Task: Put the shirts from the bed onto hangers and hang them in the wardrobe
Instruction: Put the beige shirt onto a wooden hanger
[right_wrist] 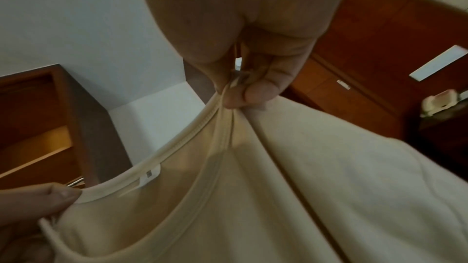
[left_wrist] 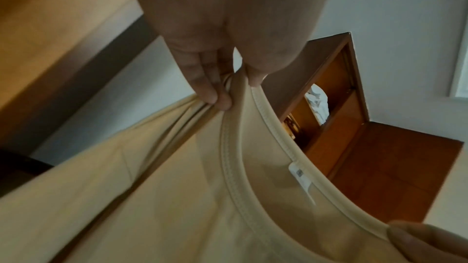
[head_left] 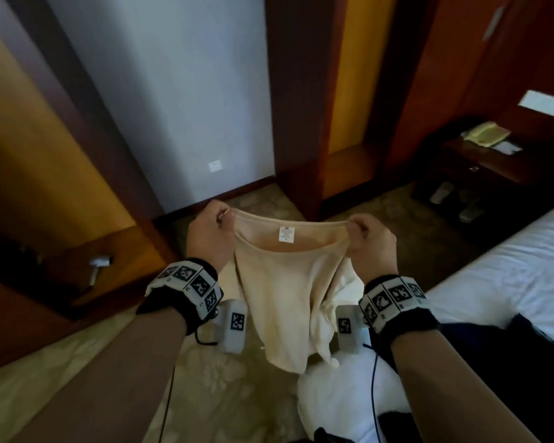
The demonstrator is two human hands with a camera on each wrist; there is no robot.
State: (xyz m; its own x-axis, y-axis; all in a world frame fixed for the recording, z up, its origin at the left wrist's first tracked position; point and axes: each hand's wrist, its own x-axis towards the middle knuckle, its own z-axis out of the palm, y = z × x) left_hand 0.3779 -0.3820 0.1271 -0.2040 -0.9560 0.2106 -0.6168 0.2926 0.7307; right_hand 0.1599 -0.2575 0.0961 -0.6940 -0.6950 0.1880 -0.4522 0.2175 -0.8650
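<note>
Fingers [left_wrist: 215, 95] of my left hand [head_left: 210, 231] pinch the left end of the shirt's [head_left: 282, 302] neckline; my right hand [head_left: 370, 246] pinches the right end, cloth bunched under the thumb. Neck opening is pulled wide between them, back rim straight and taut, front rim sagging in a curve. Shirt hangs in the air over the carpet [head_left: 77, 372], just beside the corner of the bed [head_left: 518, 270]; its hem falls free near the bed's white cover. Open floor lies ahead up to the grey wall [head_left: 173, 91], with dark wood panels either side.

Material: soft cream knit, ribbed stitched band along the neckline, loose vertical folds in the body. Small white label [head_left: 286, 233] sewn inside the back of the neck, print too small to read. Dark clothes [head_left: 461, 362] lie on the bed by my right wrist. A nightstand [head_left: 480, 161] stands well apart at right, carrying a phone [head_left: 485, 133].
</note>
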